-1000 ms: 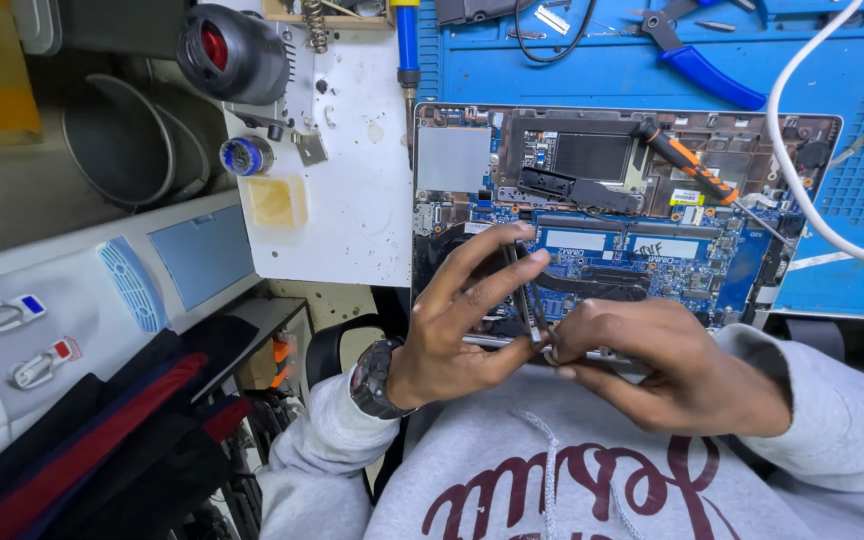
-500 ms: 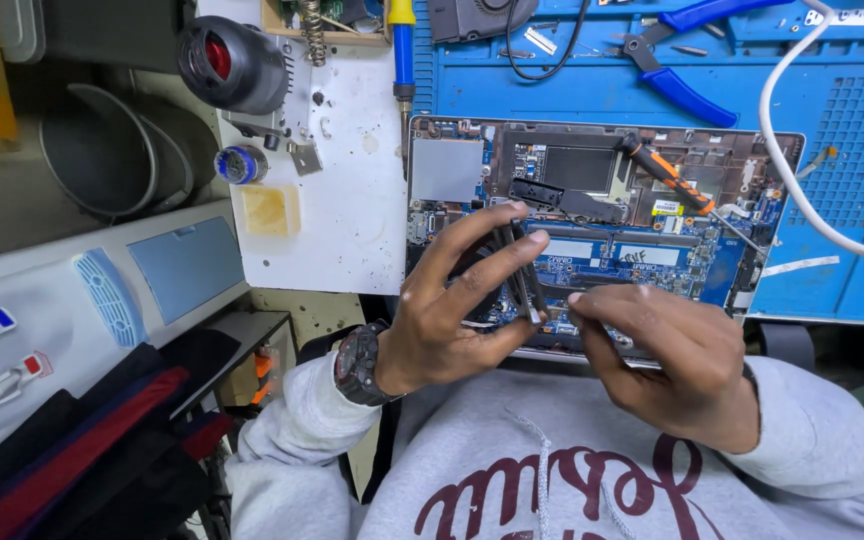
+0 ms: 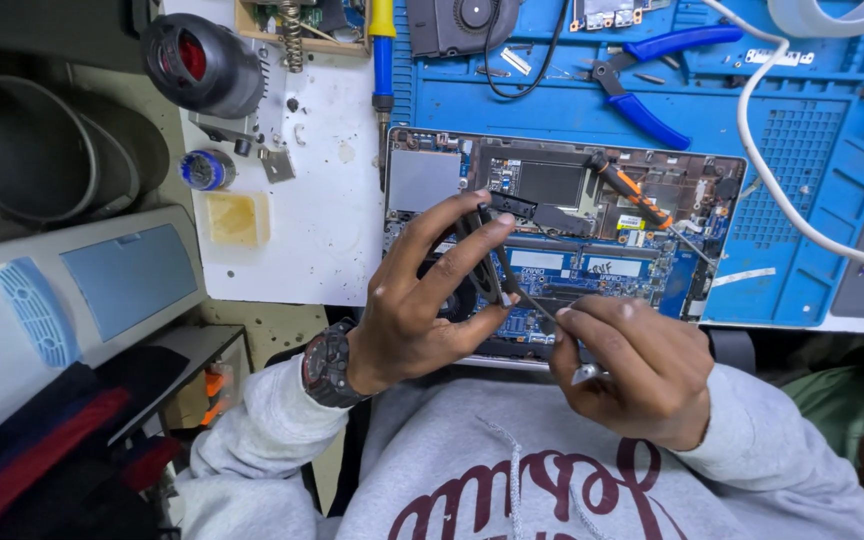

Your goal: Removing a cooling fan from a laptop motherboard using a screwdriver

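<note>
Left hand (image 3: 417, 315): the fingers (image 3: 452, 215) are spread and curled around a small flat black part (image 3: 484, 262), which is held on edge between the thumb and the fingertips, just above the near edge of the opened laptop (image 3: 562, 235). Right hand (image 3: 642, 370): the fingers (image 3: 592, 312) are pinched narrow on a thin dark tool (image 3: 532, 300), whose tip meets the black part. Both hands hover close together over the lower left area of the laptop's circuit board.

The laptop lies base-up with its cover removed, partly on a blue work mat (image 3: 802, 200) and partly on a white board (image 3: 322, 210) on the table. An orange-handled screwdriver (image 3: 637, 195) rests across the laptop's interior. Blue-handled pliers (image 3: 642, 85) lie on the mat beyond the laptop; a white cable (image 3: 772, 180) crosses the mat at right. A yellow-and-blue handled tool (image 3: 382, 60) lies at the mat's left edge. A grey unit (image 3: 82, 290) stands at far left.
</note>
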